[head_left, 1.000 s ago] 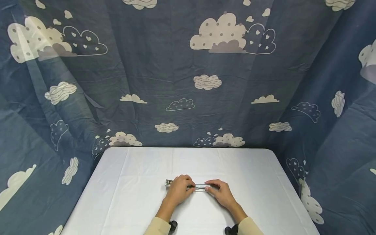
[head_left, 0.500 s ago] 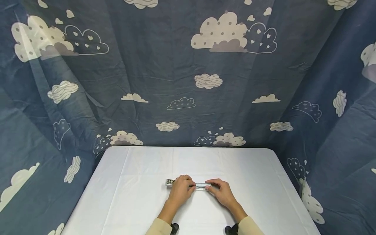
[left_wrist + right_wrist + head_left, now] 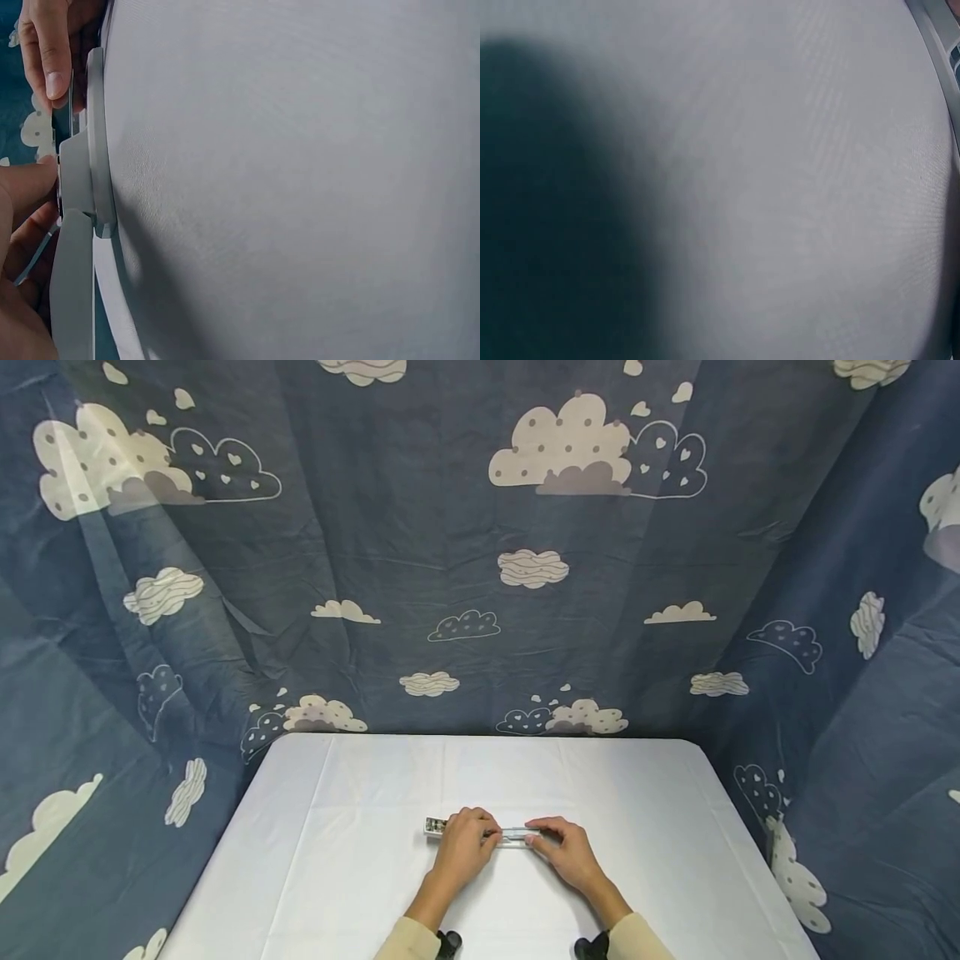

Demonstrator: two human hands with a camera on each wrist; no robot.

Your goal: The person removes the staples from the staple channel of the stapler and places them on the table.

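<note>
A light grey stapler (image 3: 517, 837) lies across the middle of the white table, its lid swung back to the left. The lid's patterned inner end (image 3: 434, 827) pokes out beyond my left hand (image 3: 463, 845), which grips the stapler around its hinge. At the other end my right hand (image 3: 564, 853) holds the front of the stapler between thumb and fingers. From the left wrist, the stapler's grey body (image 3: 75, 176) and base show side-on, with a thin metal rail under the right fingers (image 3: 54, 56). Only a pale edge of the stapler (image 3: 934, 41) appears in the right wrist view.
The white-covered table (image 3: 360, 793) has rounded far corners. Behind and beside it hangs a dark blue curtain (image 3: 420, 527) printed with clouds and hearts. Black wrist cameras (image 3: 592, 947) sit at both beige cuffs.
</note>
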